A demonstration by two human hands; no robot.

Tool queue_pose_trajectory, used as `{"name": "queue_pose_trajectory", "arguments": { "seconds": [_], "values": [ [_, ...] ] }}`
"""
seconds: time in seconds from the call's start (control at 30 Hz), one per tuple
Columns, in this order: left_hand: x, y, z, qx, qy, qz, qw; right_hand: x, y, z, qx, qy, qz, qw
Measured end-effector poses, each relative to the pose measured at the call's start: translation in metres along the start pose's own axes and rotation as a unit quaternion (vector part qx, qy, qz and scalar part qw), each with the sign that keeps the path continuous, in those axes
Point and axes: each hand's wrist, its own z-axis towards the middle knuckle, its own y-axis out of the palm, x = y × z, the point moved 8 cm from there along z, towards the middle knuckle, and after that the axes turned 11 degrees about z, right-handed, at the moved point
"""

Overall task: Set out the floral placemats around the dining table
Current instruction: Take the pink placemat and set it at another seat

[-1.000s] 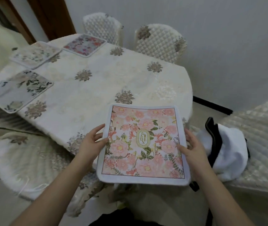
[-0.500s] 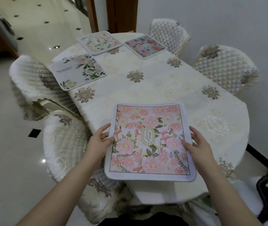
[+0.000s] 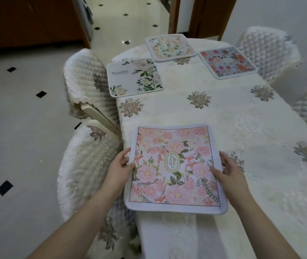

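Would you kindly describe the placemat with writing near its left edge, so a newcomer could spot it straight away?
Start at the long table under its cream cloth. Three mats lie at its far end; take the one on the left edge, beside a quilted chair. This grey mat alone shows the word "Beautiful" on a plain field, with white flowers and dark green leaves crowded to its right side.

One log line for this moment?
phase: placing | both hands hold pink Garden placemat at table end | three placemats laid
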Motion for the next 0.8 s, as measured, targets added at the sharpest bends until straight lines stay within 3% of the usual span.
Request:
{"name": "queue_pose_trajectory", "arguments": {
  "seconds": [0.33, 0.8],
  "values": [
    [-0.024, 0.010, 0.040, 0.102, -0.032, 0.035, 0.994, 0.001, 0.033, 0.098, -0.102, -0.019, -0.074, 0.992],
    [-0.037, 0.014, 0.055, 0.121, -0.003, 0.207, 0.971, 0.031, 0.034, 0.131, -0.102, -0.029, -0.200, 0.974]
  ]
}}
